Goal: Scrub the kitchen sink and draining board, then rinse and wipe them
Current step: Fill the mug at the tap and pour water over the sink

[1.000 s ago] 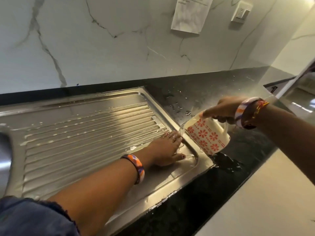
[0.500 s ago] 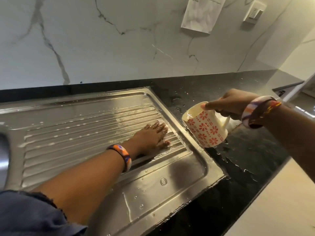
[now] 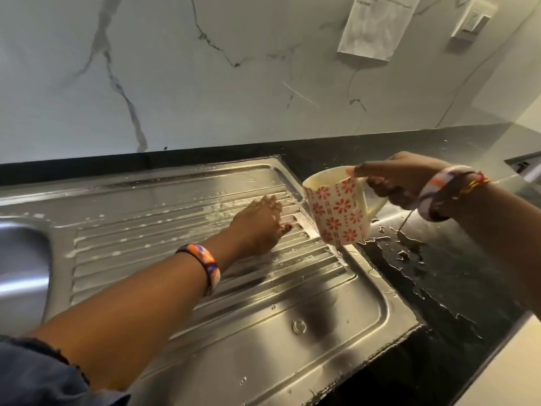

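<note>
The steel draining board point(image 3: 263, 332) fills the middle of the view, its ribs wet with white suds. At the left edge the sink bowl point(image 3: 20, 259) is only partly in view. My left hand point(image 3: 259, 227) lies flat on the ribbed part near the board's far right end, fingers straight. My right hand point(image 3: 401, 178) grips the handle of a white mug with red flower prints point(image 3: 336, 206). The mug is tilted towards the board, just above its right rim and close to my left fingers.
A black worktop point(image 3: 439, 282) to the right of the board carries puddles of water. A marble-look wall point(image 3: 205, 83) runs behind, with a paper sheet point(image 3: 377, 24) and a switch plate point(image 3: 472, 20) fixed on it. The worktop's front edge runs along the lower right.
My left hand has slid along the ribs from the board's near right corner to its far right end. The mug has risen and tipped less steeply.
</note>
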Demonstrator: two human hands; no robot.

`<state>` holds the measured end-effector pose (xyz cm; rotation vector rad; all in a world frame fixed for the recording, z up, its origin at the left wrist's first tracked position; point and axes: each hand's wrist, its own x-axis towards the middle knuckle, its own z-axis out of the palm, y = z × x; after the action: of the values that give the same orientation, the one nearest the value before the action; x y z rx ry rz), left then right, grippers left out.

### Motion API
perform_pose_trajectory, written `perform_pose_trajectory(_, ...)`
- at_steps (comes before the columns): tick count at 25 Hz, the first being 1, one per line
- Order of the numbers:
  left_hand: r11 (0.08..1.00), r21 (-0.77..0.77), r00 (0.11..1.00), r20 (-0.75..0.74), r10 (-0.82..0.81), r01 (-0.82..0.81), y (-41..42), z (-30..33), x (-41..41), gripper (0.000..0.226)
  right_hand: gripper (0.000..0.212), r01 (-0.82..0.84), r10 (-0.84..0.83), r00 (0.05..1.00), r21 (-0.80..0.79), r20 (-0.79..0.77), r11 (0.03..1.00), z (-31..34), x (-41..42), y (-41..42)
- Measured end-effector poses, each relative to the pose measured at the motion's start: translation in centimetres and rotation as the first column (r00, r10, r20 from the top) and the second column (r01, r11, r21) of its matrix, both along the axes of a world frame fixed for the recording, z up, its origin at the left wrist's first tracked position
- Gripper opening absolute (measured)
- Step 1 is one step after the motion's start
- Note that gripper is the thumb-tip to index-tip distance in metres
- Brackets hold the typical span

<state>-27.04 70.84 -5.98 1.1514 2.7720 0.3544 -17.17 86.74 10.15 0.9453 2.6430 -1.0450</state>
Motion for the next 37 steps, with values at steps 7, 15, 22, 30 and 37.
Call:
perform_pose_trajectory(7, 0.977, -0.052, 0.974, 0.104, -0.200, 0.206, 4.7, -1.1, -2.2, 0.073, 0.036, -0.184, 0.105, 0.976, 0.473, 0.189, 0.862, -2.1, -5.3, 2.1)
perform_pose_trajectory(15, 0.995, -0.005, 0.988, 0.116, -0.101, 0.102, 7.9, -1.8, -8.6, 0.079, 0.036, -0.216, 0.155, 0.976, 0.543, 0.156, 0.812, -3.3, -12.3, 3.1)
perform_pose_trajectory(22, 0.999, 0.035, 0.995, 0.101, -0.002, -0.002, 6.8, -3.2, -12.4, 0.078, 0.050, -0.285, 0.241, 0.958, 0.647, 0.158, 0.708, -3.5, -17.5, 1.8)
perform_pose_trajectory(30, 0.960, 0.122, 0.966, 0.094, 0.240, -0.251, 1.5, -3.7, -13.6, 0.079, 0.052, -0.399, 0.489, 0.855, 0.820, 0.172, 0.411, -3.7, -19.7, -4.5)
perform_pose_trajectory(37, 0.904, 0.038, 0.904, 0.054, 0.424, -0.426, -7.5, -4.2, -11.9, 0.079, 0.045, -0.436, 0.685, 0.666, 0.899, 0.295, 0.037, -4.9, -18.7, -13.5)
